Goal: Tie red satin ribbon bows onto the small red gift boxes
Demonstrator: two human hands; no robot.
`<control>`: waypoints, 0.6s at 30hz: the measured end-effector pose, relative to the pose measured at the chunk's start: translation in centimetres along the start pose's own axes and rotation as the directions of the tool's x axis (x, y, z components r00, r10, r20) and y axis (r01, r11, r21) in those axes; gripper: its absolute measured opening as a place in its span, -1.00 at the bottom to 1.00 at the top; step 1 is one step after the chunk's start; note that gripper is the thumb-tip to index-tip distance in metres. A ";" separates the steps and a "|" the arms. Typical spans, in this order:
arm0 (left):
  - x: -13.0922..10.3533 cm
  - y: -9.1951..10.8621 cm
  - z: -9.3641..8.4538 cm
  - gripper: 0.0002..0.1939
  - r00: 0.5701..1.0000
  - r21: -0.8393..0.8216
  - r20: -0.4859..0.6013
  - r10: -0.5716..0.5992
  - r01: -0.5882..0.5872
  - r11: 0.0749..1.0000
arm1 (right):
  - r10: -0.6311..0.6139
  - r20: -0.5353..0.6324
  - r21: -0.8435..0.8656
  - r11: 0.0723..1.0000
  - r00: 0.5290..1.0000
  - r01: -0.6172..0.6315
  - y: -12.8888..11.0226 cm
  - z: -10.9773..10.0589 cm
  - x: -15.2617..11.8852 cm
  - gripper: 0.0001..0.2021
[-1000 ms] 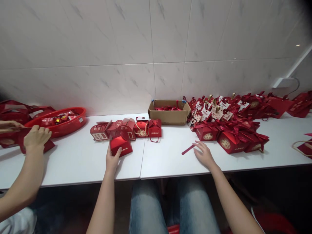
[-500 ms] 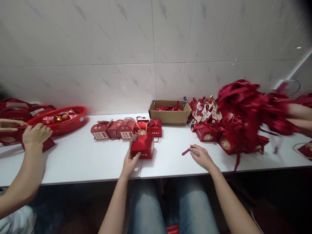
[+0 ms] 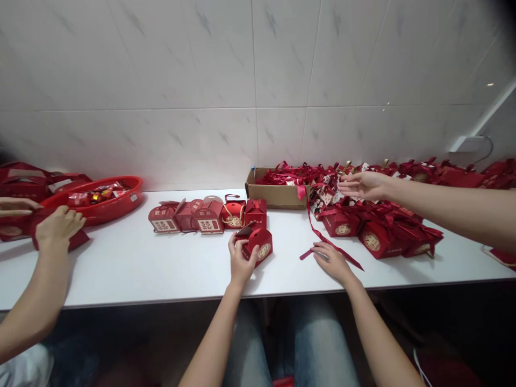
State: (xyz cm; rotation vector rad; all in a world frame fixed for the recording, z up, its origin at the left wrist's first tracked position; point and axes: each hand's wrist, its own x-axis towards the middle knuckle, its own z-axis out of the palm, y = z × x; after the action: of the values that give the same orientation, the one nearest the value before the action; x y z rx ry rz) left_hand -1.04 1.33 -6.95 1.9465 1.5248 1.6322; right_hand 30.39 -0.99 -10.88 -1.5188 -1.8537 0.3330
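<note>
My left hand [image 3: 242,264] grips a small red box [image 3: 263,246] with a round gold emblem; one flap stands up. On the white table to its right, my right hand [image 3: 331,259] pinches a short dark red ribbon [image 3: 306,255]. A longer red ribbon [image 3: 322,236] hangs from the cardboard box [image 3: 278,195] and runs behind my right hand. Behind the held box, a row of red gift boxes [image 3: 209,215] stands on the table.
At the right, another person's open hand [image 3: 363,185] reaches over a pile of red boxes [image 3: 381,236]. Another person's hands [image 3: 60,228] hold a red box at the left, beside a red basin [image 3: 116,207] of wrapped sweets.
My left hand has moved right and the box in it has turned. The ribbon bundle at the right has left the other person's hand; ribbons now heap in the cardboard box.
</note>
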 end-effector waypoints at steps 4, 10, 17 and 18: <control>0.3 -0.8 0.3 -0.81 1.000 -0.061 0.000 0.024 -0.024 0.998 | -0.011 -0.118 0.004 1.000 0.993 0.012 0.3 0.2 0.2 -0.71; 0.0 -0.9 0.3 -0.79 0.998 -0.096 0.032 0.056 -0.052 0.994 | 0.230 -0.516 -0.145 0.926 0.825 -0.349 2.0 0.5 0.6 -0.55; -0.3 -1.1 0.1 -0.75 0.992 -0.137 0.089 0.086 -0.074 0.988 | 0.398 -0.381 0.031 0.907 0.834 -0.419 0.5 -2.8 0.6 -0.69; -0.3 -1.2 0.1 -0.74 0.989 -0.143 0.109 0.097 -0.081 0.986 | 0.402 -0.359 0.124 0.915 0.843 -0.383 -0.4 -3.8 0.3 -0.68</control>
State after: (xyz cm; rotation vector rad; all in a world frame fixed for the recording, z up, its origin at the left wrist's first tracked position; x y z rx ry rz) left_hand -1.64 1.67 -7.98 2.0210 1.2645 1.5832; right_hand 32.58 -1.75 -7.78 -1.7849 -1.2205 0.2454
